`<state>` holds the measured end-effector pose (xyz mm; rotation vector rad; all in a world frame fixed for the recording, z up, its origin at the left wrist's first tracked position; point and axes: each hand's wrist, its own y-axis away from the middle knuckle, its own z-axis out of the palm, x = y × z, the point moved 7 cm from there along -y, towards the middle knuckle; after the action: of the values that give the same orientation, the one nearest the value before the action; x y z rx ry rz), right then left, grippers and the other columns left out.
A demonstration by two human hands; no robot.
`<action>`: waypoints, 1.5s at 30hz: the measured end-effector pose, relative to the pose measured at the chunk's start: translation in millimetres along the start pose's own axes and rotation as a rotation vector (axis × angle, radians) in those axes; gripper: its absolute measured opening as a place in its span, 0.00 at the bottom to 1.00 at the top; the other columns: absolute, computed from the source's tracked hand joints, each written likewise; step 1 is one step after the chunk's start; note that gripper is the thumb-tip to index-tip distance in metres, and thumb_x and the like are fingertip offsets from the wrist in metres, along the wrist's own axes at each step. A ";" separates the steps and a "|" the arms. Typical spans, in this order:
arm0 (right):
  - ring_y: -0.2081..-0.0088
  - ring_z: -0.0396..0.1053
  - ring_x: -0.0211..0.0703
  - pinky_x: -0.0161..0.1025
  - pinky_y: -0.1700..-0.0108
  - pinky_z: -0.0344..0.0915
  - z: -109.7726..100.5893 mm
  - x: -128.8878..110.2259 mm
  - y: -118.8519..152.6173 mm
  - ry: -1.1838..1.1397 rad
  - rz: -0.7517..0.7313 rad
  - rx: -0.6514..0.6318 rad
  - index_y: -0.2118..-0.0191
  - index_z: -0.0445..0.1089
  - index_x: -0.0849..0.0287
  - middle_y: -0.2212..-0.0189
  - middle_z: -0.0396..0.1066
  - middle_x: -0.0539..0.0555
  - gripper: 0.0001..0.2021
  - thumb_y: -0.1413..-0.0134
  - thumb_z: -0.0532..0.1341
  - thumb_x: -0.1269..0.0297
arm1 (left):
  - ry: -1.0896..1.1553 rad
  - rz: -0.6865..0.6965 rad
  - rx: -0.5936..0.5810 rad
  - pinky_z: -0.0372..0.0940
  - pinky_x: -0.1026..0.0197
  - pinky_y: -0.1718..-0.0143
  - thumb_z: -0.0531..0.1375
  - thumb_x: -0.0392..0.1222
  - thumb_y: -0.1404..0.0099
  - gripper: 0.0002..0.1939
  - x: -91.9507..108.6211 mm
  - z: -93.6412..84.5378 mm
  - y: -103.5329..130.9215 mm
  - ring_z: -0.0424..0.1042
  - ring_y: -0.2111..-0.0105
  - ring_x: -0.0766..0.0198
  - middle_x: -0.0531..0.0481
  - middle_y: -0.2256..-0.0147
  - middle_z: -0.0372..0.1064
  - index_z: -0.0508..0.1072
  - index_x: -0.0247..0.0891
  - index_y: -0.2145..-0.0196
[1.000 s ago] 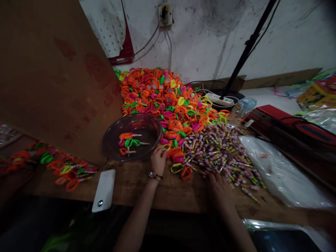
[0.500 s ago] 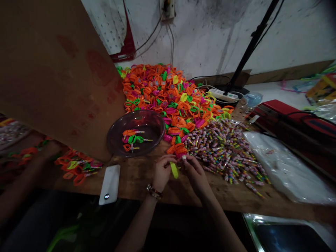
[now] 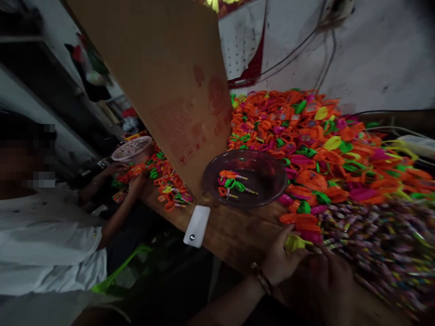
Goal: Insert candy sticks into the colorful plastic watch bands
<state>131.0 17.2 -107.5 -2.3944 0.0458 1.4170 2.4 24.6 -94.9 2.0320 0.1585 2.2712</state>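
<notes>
here | wooden table (image 3: pixel 234 231) | white wall (image 3: pixel 390 63) | left fingers (image 3: pixel 296 259) pinch yellow band (image 3: pixel 294 243) | right fingers (image 3: pixel 329 261) unclear

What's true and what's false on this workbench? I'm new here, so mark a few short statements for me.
1. The left hand holds a yellow band. True.
2. A cardboard panel stands beside the dark basin. True.
3. The dark basin holds only orange bands. False: a green band lies in it too.
4. The white device lies inside the dark basin. False: the white device lies on the wooden table.
5. A co-worker in white is in view. True.
</notes>
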 end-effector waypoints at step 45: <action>0.79 0.65 0.35 0.30 0.81 0.58 -3.9 -58.0 -25.2 -0.777 0.500 -0.493 0.73 0.69 0.61 0.81 0.67 0.47 0.19 0.66 0.70 0.50 | -1.135 1.001 -0.232 0.70 0.63 0.54 0.47 0.28 0.34 0.19 100.9 7.3 24.2 0.74 0.57 0.65 0.47 0.55 0.74 0.66 0.37 0.48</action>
<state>110.6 30.7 -49.0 -2.0512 0.1125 2.7837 -1.4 14.4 8.5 3.2042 -1.3297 0.8012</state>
